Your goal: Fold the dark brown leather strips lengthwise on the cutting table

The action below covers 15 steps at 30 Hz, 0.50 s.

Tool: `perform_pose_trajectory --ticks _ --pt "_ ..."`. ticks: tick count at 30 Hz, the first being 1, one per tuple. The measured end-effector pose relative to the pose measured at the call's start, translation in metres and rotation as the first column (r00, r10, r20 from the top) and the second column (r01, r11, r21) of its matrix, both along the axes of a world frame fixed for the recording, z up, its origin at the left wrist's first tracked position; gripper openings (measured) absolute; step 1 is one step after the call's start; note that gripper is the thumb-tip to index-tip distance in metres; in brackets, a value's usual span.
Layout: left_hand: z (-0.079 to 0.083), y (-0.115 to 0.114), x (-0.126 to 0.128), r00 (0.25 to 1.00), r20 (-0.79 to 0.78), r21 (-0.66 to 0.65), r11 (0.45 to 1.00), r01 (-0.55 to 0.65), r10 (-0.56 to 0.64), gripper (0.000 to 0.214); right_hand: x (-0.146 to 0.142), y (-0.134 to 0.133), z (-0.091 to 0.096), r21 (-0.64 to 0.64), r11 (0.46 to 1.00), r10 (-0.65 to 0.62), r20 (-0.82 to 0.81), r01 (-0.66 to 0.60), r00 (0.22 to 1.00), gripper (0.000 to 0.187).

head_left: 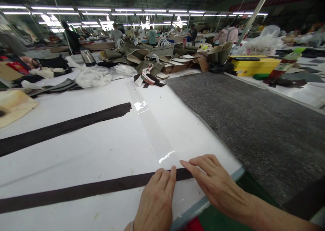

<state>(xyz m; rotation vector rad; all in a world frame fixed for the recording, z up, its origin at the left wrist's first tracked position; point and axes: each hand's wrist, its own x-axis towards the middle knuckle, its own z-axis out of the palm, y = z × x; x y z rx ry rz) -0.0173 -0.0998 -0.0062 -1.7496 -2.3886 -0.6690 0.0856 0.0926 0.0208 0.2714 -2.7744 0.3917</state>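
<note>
A long dark fabric strip (101, 187) lies across the white tabletop in front of me. My left hand (157, 197) rests on it near its right end, fingers side by side and laid flat. Over that same end reaches my right hand (215, 182), one digit stretched toward the left and the others loosely bent; it covers the strip's tip. Just beyond my fingers, a clear plastic strip (154, 133) runs away from me, its near end close to the dark strip. Farther left lies a stack of similar dark strips (76, 122).
A dark grey speckled sheet (243, 116) covers the surface to the right. Along the back are a tape dispenser (148, 76), crumpled plastic (95, 76), piled olive-coloured pieces (152, 53), a yellow box (254, 66) and a bottle (281, 67). Several people work in the distance.
</note>
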Motion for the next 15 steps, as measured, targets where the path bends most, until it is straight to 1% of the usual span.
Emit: perform_pose_trajectory --ticks 1,3,5,7,10,13,15 --pt "0.002 -0.005 -0.003 0.996 0.092 0.048 0.999 -0.017 0.012 0.061 -0.004 -0.007 0.001 -0.014 1.0 0.023 0.02 -0.023 1.0 0.05" --pt "0.007 -0.015 -0.009 0.97 0.235 0.123 0.988 -0.096 0.065 0.053 -0.014 -0.022 0.0 -0.038 0.999 0.039 0.047 -0.037 0.998 0.05" --pt "0.009 -0.025 -0.014 0.955 0.264 0.146 0.973 -0.181 0.139 0.047 -0.022 -0.035 -0.005 -0.042 0.998 0.05 0.065 -0.047 0.997 0.051" --pt "0.008 -0.031 -0.016 0.96 0.204 0.097 0.971 -0.217 0.194 0.047 -0.027 -0.046 -0.013 -0.017 0.998 0.064 0.077 -0.063 0.995 0.055" --pt "0.0 -0.035 -0.014 0.982 0.015 0.004 0.982 -0.188 0.188 0.051 -0.027 -0.053 -0.026 0.067 0.996 0.052 0.054 -0.055 0.997 0.058" --pt "-0.006 -0.044 -0.016 0.974 -0.153 -0.039 0.984 -0.174 0.166 0.051 -0.017 -0.046 -0.033 0.145 0.989 -0.013 0.001 0.013 1.0 0.059" --pt "-0.007 -0.059 -0.022 0.959 -0.215 -0.048 0.979 -0.198 0.183 0.047 -0.006 -0.035 -0.032 0.189 0.98 -0.06 -0.007 0.061 0.998 0.062"
